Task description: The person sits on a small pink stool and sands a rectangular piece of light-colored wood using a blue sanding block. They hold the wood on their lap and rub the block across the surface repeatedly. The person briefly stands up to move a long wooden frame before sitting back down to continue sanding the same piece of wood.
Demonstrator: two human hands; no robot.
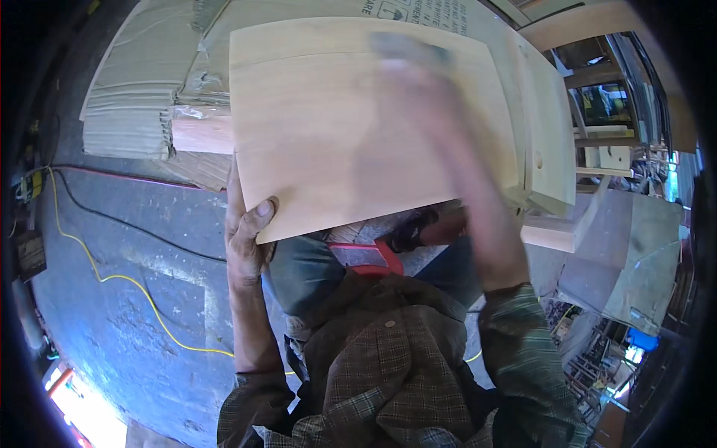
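A pale, smooth wooden board (321, 127) lies in front of me, its near edge over my lap. My left hand (250, 228) grips its near left corner, thumb on the top face and the other fingers at the side or underneath, partly hidden. Over the far right part of the board is my right hand (422, 86), smeared by motion. Under its fingers shows a flat grey pad (407, 48) that looks like sandpaper, held against the board's face; its exact form is blurred.
Folded cardboard (127, 123) lies beneath and left of the board. Another pale wooden piece (549, 127) stands along the right. A yellow cord (142, 287) and a dark cable (134, 231) cross the floor. A red frame (366, 257) shows between my knees.
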